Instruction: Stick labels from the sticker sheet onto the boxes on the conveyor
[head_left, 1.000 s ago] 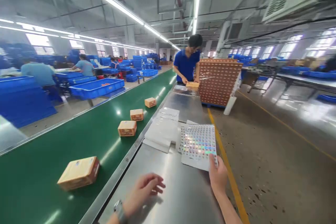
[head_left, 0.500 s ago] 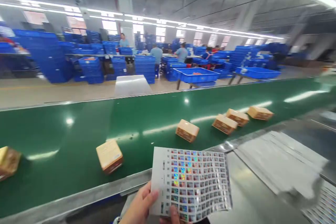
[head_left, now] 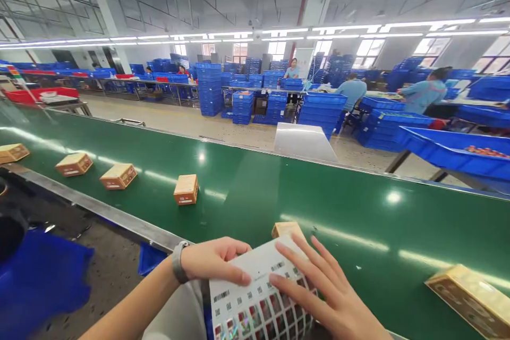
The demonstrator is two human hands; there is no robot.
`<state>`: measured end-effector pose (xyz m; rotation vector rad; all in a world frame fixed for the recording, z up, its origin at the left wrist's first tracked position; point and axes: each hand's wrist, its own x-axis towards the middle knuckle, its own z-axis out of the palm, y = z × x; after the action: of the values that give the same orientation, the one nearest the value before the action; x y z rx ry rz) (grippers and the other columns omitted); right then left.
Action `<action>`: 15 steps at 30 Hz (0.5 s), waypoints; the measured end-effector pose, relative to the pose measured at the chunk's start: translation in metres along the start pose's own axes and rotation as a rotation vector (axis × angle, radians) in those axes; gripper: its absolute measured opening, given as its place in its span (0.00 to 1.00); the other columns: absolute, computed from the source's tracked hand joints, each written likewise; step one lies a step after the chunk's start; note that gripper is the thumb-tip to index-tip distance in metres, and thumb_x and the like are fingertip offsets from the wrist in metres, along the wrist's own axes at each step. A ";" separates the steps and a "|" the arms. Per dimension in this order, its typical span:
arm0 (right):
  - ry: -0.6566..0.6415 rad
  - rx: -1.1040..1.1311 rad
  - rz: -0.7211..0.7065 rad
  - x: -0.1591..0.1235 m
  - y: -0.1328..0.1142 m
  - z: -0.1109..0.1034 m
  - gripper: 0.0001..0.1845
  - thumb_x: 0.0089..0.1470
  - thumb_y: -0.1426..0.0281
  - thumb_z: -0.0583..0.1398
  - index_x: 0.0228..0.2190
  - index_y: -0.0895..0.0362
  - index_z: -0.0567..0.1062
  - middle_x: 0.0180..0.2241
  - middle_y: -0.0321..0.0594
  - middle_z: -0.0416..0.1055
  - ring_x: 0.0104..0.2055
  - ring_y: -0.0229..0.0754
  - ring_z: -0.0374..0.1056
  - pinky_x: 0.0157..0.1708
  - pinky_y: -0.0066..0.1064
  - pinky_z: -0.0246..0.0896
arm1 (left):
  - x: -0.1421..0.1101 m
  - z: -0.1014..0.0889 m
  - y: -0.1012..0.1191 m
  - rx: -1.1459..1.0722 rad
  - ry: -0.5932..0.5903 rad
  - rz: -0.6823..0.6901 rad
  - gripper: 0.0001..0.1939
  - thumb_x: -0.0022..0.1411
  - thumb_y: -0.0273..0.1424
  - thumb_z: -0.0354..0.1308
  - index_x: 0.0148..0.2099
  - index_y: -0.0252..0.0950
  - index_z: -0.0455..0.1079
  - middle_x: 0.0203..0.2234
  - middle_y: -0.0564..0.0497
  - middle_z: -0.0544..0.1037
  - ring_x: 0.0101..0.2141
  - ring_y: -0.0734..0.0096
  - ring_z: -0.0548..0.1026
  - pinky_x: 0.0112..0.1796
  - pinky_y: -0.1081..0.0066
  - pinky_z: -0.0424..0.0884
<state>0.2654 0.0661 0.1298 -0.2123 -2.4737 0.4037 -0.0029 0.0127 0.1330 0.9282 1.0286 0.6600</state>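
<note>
White-bordered sticker sheet (head_left: 258, 298) is held over the near edge of the green conveyor belt (head_left: 338, 191), its border pinched in the left hand (head_left: 213, 261) by closed thumb and fingers, the right hand (head_left: 334, 297) laid across with fingers spread, and should be supported evenly against creasing.

A box (head_left: 284, 229) stands just beyond the sheet (head_left: 261, 297), with open belt (head_left: 338, 202) either side.

A barcoded white sheet of glossy stickers (head_left: 258, 296) curves, tilted.
</note>
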 end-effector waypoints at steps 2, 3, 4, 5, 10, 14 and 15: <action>-0.154 -0.095 -0.170 0.033 0.007 0.002 0.35 0.61 0.57 0.68 0.63 0.55 0.65 0.61 0.52 0.67 0.63 0.60 0.62 0.65 0.59 0.52 | -0.001 -0.009 0.010 0.049 -0.044 -0.012 0.33 0.37 0.52 0.77 0.38 0.35 0.73 0.25 0.55 0.80 0.19 0.75 0.74 0.22 0.76 0.67; -0.177 -0.110 -0.195 0.046 0.008 0.005 0.32 0.62 0.60 0.68 0.61 0.57 0.66 0.58 0.51 0.70 0.59 0.57 0.67 0.63 0.54 0.57 | -0.002 -0.013 0.013 0.068 -0.052 -0.010 0.34 0.37 0.53 0.77 0.38 0.35 0.73 0.24 0.55 0.79 0.19 0.73 0.74 0.22 0.75 0.68; -0.168 -0.117 -0.191 0.055 0.007 0.008 0.25 0.66 0.63 0.65 0.58 0.59 0.68 0.55 0.50 0.73 0.55 0.54 0.71 0.60 0.49 0.63 | -0.003 -0.017 0.015 0.087 -0.050 -0.004 0.34 0.37 0.54 0.76 0.38 0.35 0.73 0.23 0.55 0.79 0.20 0.71 0.75 0.23 0.73 0.69; -0.145 -0.116 -0.177 0.060 0.006 0.012 0.18 0.69 0.65 0.60 0.56 0.60 0.69 0.51 0.49 0.75 0.51 0.52 0.73 0.55 0.45 0.69 | -0.006 -0.020 0.016 0.104 -0.035 0.008 0.34 0.39 0.56 0.74 0.39 0.35 0.73 0.24 0.53 0.79 0.22 0.68 0.76 0.25 0.71 0.71; -0.153 -0.141 -0.009 0.048 -0.001 0.027 0.19 0.76 0.64 0.44 0.47 0.58 0.71 0.37 0.43 0.78 0.33 0.46 0.75 0.32 0.36 0.69 | -0.033 -0.018 0.001 0.314 0.465 0.357 0.25 0.65 0.53 0.55 0.57 0.43 0.69 0.62 0.46 0.70 0.60 0.54 0.68 0.57 0.57 0.66; -0.251 -0.099 0.135 0.033 -0.010 0.037 0.05 0.69 0.68 0.61 0.43 0.57 0.73 0.31 0.37 0.77 0.27 0.44 0.74 0.27 0.32 0.64 | -0.042 0.003 -0.025 0.580 0.509 0.520 0.16 0.56 0.45 0.70 0.45 0.47 0.79 0.46 0.52 0.83 0.51 0.50 0.77 0.65 0.52 0.53; -0.269 -0.066 0.173 0.032 -0.013 0.038 0.07 0.64 0.71 0.66 0.42 0.56 0.73 0.31 0.36 0.77 0.27 0.44 0.74 0.26 0.31 0.64 | -0.040 0.008 -0.031 0.604 0.494 0.513 0.13 0.56 0.43 0.71 0.43 0.47 0.80 0.40 0.53 0.84 0.44 0.53 0.81 0.63 0.55 0.60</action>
<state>0.2163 0.0529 0.1225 -0.4260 -2.7459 0.4488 -0.0101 -0.0375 0.1246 1.6387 1.4864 1.0668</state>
